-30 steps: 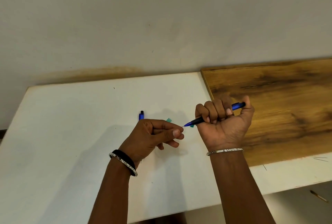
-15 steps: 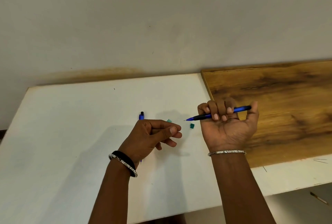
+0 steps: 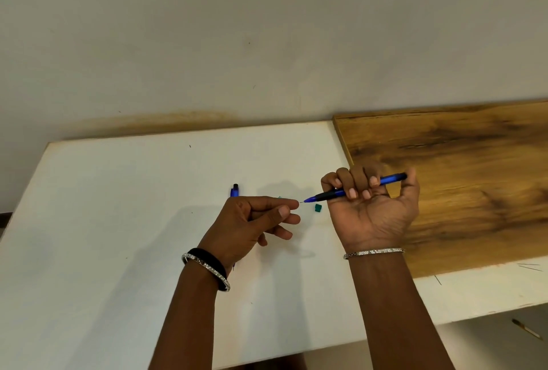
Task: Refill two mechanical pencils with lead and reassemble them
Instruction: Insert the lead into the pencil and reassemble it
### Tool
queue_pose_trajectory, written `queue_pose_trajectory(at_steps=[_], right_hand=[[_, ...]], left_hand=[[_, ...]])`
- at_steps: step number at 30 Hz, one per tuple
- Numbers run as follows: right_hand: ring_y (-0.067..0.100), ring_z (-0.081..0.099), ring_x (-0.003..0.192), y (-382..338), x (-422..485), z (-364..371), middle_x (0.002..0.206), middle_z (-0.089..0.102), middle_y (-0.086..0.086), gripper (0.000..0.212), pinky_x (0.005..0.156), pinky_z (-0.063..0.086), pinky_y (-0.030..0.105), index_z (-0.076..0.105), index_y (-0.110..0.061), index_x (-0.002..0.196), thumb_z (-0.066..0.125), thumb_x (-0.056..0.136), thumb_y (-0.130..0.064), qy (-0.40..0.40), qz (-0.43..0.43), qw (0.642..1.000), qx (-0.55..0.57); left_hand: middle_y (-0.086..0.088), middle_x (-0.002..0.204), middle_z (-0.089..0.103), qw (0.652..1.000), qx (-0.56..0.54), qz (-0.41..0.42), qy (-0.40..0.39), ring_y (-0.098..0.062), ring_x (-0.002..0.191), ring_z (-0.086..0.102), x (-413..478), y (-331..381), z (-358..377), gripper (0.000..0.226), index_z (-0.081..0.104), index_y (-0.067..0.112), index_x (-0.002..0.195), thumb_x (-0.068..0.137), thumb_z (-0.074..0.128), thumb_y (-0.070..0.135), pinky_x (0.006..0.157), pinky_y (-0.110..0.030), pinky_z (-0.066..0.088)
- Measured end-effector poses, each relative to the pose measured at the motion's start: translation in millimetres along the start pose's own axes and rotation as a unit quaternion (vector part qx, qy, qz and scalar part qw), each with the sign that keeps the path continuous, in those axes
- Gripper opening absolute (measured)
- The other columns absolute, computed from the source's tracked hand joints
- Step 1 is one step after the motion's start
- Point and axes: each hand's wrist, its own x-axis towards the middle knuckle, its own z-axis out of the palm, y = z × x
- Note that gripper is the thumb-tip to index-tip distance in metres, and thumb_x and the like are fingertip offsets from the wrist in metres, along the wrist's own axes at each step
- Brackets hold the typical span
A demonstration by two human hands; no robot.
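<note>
My right hand (image 3: pixel 370 212) is closed around a blue mechanical pencil (image 3: pixel 355 189). The pencil lies almost level with its tip pointing left, and a short bit of lead sticks out of the tip. My left hand (image 3: pixel 252 221) hovers just left of that tip. Its thumb is pressed to the index finger, and I see nothing between them. A second blue pencil (image 3: pixel 235 191) lies on the white table (image 3: pixel 118 221), mostly hidden under my left hand. A small green piece (image 3: pixel 318 207) rests below the held pencil's tip. A teal bit (image 3: pixel 280 197) peeks out behind my index finger.
A brown wooden board (image 3: pixel 459 177) covers the table's right part, under my right hand. A few thin loose leads (image 3: pixel 530 267) lie near the right front edge. A stick-like object (image 3: pixel 527 332) lies on the floor below. A wall stands behind the table.
One second ago the pencil tip met my left fingers. My right hand then lifted it away to level. Now the tip has dipped back toward my left fingertips.
</note>
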Motion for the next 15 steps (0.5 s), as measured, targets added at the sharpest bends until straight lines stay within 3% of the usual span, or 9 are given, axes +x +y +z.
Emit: queue_pose_trajectory(at_steps=[5, 10, 15], right_hand=[[0.013, 0.028, 0.045, 1.9, 0.8, 1.2, 0.047, 0.03, -0.002, 0.055, 0.057, 0.033, 0.029, 0.038, -0.015, 0.06, 0.039, 0.086, -0.064, 0.0, 0.019, 1.0, -0.01], [0.015, 0.034, 0.052, 3.3, 0.2, 5.9, 0.056, 0.036, -0.001, 0.052, 0.06, 0.037, 0.03, 0.051, -0.013, 0.069, 0.04, 0.087, -0.061, 0.036, 0.032, 0.998, -0.033], [0.016, 0.051, 0.065, 12.7, 4.9, 9.2, 0.074, 0.052, 0.004, 0.022, 0.066, 0.049, 0.028, 0.061, -0.008, 0.105, 0.044, 0.097, -0.018, 0.13, 0.067, 0.978, -0.147]], left_hand=[[0.0, 0.096, 0.078, 1.0, -0.003, 0.004, 0.0, -0.015, 0.078, 0.074, -0.4, 0.2, -0.4, 0.019, 0.076, 0.026, 0.102, 0.089, 0.062, 0.028, 0.057, -0.022, 0.044], [0.0, 0.095, 0.078, 1.0, 0.003, 0.006, 0.002, -0.016, 0.078, 0.075, -0.3, -0.1, -1.1, 0.017, 0.076, 0.026, 0.1, 0.089, 0.063, 0.028, 0.056, -0.021, 0.044], [0.004, 0.09, 0.078, 0.999, 0.038, -0.011, 0.029, -0.015, 0.076, 0.075, 0.6, -1.8, -1.4, 0.016, 0.077, 0.026, 0.094, 0.086, 0.066, 0.034, 0.055, -0.02, 0.044]])
